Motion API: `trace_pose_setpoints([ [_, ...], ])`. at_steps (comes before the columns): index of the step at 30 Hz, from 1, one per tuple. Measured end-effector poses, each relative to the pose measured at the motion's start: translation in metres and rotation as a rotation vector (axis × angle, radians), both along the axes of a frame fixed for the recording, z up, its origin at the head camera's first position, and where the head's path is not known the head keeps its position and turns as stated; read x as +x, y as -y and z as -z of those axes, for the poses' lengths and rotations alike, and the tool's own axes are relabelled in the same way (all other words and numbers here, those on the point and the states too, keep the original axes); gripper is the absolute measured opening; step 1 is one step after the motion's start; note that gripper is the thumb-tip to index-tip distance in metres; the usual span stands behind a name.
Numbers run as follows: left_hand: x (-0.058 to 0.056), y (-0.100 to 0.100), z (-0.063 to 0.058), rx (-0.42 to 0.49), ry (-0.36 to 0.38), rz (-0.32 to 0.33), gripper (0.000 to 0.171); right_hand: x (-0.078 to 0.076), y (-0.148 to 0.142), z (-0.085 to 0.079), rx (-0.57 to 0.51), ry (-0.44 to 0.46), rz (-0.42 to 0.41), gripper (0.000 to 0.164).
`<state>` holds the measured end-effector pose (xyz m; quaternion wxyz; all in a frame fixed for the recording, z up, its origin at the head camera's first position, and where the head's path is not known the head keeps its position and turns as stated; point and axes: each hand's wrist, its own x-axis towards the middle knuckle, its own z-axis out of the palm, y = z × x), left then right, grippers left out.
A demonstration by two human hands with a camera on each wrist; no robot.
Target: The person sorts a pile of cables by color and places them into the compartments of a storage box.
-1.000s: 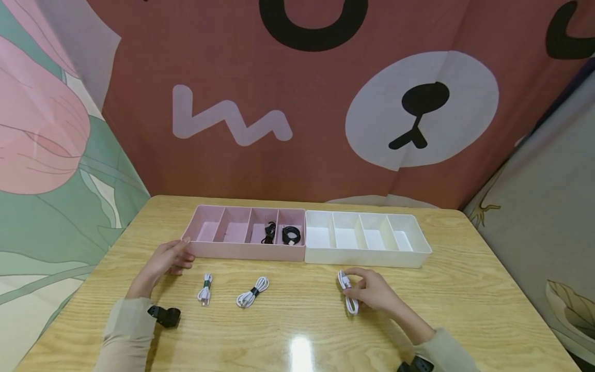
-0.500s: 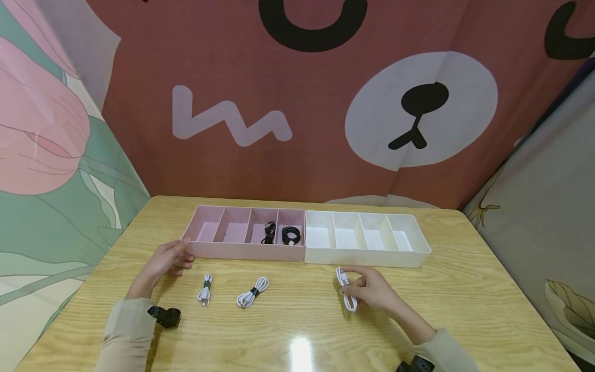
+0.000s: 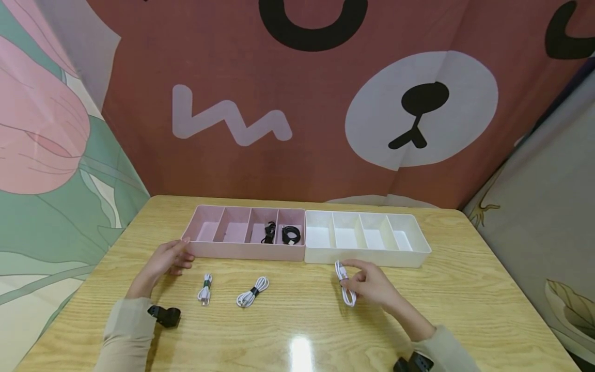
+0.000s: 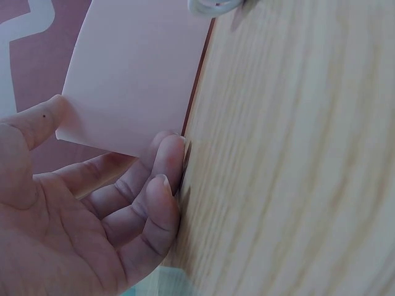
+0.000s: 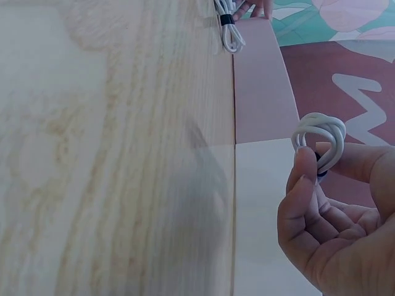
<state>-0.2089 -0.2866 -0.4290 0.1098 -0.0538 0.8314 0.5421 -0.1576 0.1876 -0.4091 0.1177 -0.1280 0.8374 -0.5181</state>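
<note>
My right hand (image 3: 374,282) pinches a coiled white cable (image 3: 346,285) between thumb and fingers, in front of the white divided box (image 3: 367,257). In the right wrist view a dark band circles the coil (image 5: 321,132), raised off the table. My left hand (image 3: 165,261) holds the left front corner of the pink divided box (image 3: 246,251). The left wrist view has the thumb at its upper edge and the other fingers curled by its end. Two more bundled white cables, one with a green tie (image 3: 205,290) and one with a black tie (image 3: 253,292), lie on the table.
A black cable (image 3: 269,232) and a coiled black cable (image 3: 291,235) lie in the pink box's two right compartments. Both boxes stand end to end on the wooden table (image 3: 260,336). Behind the table hangs a brown printed cloth (image 3: 321,170).
My right hand has moved the white cable slightly away from me, closer to the white box's front wall. The left hand and the boxes have stayed in place.
</note>
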Motion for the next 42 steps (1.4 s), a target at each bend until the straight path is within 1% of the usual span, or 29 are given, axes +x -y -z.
trace_pose_setpoints([
  [5, -0.001, 0.0, 0.001, 0.006, 0.003, 0.003, 0.065, -0.001, 0.001, -0.003, 0.007, -0.019, -0.004, 0.049],
  [9, -0.001, 0.0, 0.0, 0.004, 0.006, 0.002, 0.065, -0.001, 0.002, -0.006, -0.015, -0.027, -0.003, 0.049],
  [15, 0.0, 0.0, -0.001, 0.003, 0.004, 0.001, 0.066, -0.003, 0.005, -0.009, -0.057, -0.027, 0.026, 0.049],
  [22, 0.001, 0.0, -0.001, 0.004, 0.006, -0.005, 0.068, -0.006, 0.007, -0.012, -0.069, -0.042, 0.045, 0.049],
  [29, 0.0, 0.0, 0.0, 0.009, 0.006, 0.005, 0.066, -0.012, 0.011, -0.015, -0.075, -0.054, 0.074, 0.045],
  [37, -0.001, 0.001, 0.0, 0.002, 0.014, -0.004, 0.071, -0.022, 0.017, -0.017, -0.092, -0.071, 0.106, 0.044],
  [42, -0.001, 0.002, 0.0, 0.001, 0.011, 0.007, 0.075, -0.028, 0.022, -0.019, -0.101, -0.069, 0.131, 0.045],
])
